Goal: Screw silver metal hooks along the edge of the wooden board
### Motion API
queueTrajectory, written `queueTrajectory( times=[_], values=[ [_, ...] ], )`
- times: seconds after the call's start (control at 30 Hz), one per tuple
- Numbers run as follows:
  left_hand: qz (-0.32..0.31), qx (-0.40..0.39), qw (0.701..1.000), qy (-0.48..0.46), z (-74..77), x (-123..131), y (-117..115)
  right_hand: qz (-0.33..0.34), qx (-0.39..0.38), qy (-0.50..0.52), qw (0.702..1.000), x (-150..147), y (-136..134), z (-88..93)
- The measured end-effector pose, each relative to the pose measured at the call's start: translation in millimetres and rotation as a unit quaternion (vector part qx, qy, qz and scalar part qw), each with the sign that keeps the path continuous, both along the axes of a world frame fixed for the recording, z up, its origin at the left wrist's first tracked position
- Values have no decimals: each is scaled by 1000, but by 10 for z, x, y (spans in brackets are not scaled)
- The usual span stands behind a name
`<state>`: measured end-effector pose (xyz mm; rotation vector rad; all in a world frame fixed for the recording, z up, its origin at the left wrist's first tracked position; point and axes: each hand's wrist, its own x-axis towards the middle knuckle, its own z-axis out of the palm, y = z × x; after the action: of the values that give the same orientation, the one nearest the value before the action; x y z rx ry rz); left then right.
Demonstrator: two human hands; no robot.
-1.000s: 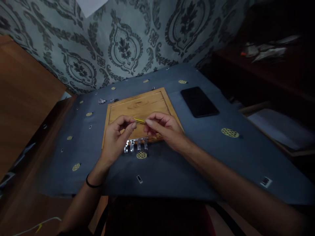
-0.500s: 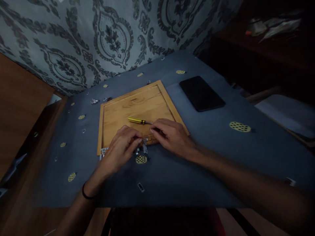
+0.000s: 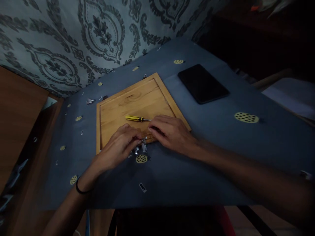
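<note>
A framed wooden panel [image 3: 133,101] lies on the blue cloth. At its near edge my left hand [image 3: 120,142] is closed, thumb and fingers pinching a shiny metal hinge [image 3: 144,146] that partly hangs past the edge. My right hand [image 3: 169,132] hovers just right of the hinge with its fingertips pressed together; whatever they hold is too small or hidden. A yellow and black screwdriver [image 3: 134,118] rests on the panel, its shaft pointing toward my right hand, which covers the tip. Small holes show in the panel's edge between my hands.
A black tablet [image 3: 203,83] lies right of the panel. Small metal pieces [image 3: 90,101] sit on the cloth at the back left. Patterned curtain fabric [image 3: 103,29] hangs behind the table, and a wooden cabinet side [image 3: 22,121] stands at the left.
The camera view has shifted slightly, so the table sits a little higher in the picture. Both hands keep nearly the same position at the panel's edge, the left still on the hinge.
</note>
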<state>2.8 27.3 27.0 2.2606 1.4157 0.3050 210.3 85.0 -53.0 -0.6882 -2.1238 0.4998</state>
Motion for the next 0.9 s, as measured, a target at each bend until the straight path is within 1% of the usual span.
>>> queueTrajectory(
  times=[0.23, 0.43, 0.67, 0.9],
  values=[
    [-11, -19, 1000, 6, 45, 2, 49, -2, 12, -3, 1000, -4, 2, 4],
    [-37, -37, 998, 35, 77, 21, 95, 6, 5, -9, 1000, -1, 3, -1],
    [-55, -32, 997, 52, 84, 23, 130, 12, -3, -16, 1000, 3, 4, 4],
    [-66, -34, 996, 41, 88, 18, 153, 15, -5, -24, 1000, 1, 10, 9]
  ],
)
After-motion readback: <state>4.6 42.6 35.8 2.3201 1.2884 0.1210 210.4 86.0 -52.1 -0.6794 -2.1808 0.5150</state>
